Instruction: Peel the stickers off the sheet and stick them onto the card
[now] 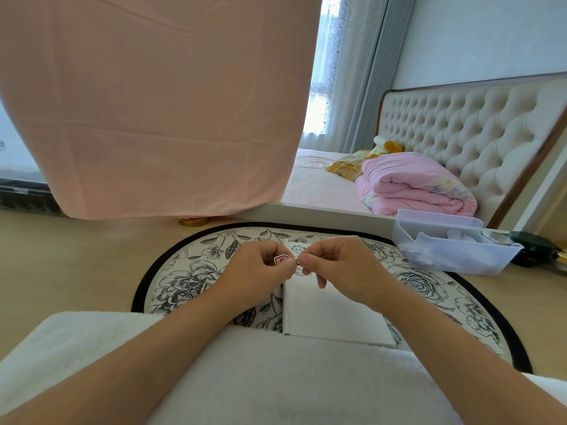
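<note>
A white card (331,311) lies on a round floral mat (184,271), with small stickers visible on its far part behind my hands. My left hand (260,271) pinches a small sticker piece with a pink figure (280,259) just above the card. My right hand (337,265) meets it fingertip to fingertip and pinches the same piece at its right edge. I cannot tell whether a sticker is lifted from its backing. The card's near edge is hidden under white fabric on my lap.
A clear plastic bin (448,243) stands at the right of the mat. A pink cloth (153,102) hangs at the back left, a gold lid (194,221) beneath it. A bed with a pink folded quilt (414,185) lies beyond.
</note>
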`<state>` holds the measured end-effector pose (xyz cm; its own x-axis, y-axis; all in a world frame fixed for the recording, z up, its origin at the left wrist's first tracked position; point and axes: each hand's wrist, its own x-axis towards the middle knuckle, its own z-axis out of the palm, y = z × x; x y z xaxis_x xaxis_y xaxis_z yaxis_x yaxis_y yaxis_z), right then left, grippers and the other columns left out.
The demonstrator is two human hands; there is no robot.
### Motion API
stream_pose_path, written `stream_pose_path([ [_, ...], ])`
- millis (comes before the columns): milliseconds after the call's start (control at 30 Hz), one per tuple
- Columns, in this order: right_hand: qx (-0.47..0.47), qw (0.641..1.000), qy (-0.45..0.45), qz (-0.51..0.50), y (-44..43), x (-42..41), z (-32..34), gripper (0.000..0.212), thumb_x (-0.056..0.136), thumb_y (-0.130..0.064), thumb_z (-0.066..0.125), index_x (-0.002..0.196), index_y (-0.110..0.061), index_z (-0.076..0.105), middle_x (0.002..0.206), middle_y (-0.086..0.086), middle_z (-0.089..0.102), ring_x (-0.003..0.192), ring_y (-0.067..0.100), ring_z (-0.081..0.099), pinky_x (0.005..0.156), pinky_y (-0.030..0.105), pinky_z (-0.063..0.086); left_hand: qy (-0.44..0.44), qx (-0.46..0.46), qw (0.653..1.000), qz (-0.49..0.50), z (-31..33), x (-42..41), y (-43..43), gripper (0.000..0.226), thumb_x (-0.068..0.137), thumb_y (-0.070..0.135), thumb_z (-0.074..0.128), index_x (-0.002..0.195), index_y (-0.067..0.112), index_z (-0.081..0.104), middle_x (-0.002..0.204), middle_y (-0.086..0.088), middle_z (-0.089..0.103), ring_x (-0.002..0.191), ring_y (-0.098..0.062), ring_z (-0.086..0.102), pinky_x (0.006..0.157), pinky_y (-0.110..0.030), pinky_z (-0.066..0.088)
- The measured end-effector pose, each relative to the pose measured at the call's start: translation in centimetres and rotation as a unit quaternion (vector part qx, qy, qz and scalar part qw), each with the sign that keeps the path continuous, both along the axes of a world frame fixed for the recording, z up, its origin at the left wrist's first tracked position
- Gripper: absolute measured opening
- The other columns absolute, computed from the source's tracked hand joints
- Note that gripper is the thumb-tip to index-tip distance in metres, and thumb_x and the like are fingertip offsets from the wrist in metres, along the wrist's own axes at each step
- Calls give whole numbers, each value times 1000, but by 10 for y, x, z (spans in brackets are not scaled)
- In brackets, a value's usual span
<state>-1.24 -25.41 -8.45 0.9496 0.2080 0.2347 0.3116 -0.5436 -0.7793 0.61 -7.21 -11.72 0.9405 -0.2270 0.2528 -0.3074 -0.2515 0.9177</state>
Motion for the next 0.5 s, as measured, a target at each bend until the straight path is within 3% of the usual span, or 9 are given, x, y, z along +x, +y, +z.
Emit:
stream_pose_path([
  [233,-12,999,-28,-12,5,0,-6,20,90,-15,66,73,-19,74,66,-1,68,50,5,55,55,20,48,-25,24,999,9,-1,-2,-1,11,87,16,68,78,17,73,75,-15,70,62,-12,56,58,-22,47],
  [367,-51,995,-75,-32,6,2,-12,19,89,-16,65,73,-24,72,58,-21,58,53,3,48,57,16,40,-36,30,999,18,-2,-1,-3,12,86,16,68,76,19,72,74,-13,70,59,-10,54,57,-20,46],
  [500,-111,983,-136,-49,7,3,-19,15,88,-22,64,76,-26,71,60,-25,56,55,5,48,59,21,37,-43,41,998,25,-2,-1,-4,13,86,16,68,74,21,72,72,-12,70,56,-8,53,55,-18,45],
])
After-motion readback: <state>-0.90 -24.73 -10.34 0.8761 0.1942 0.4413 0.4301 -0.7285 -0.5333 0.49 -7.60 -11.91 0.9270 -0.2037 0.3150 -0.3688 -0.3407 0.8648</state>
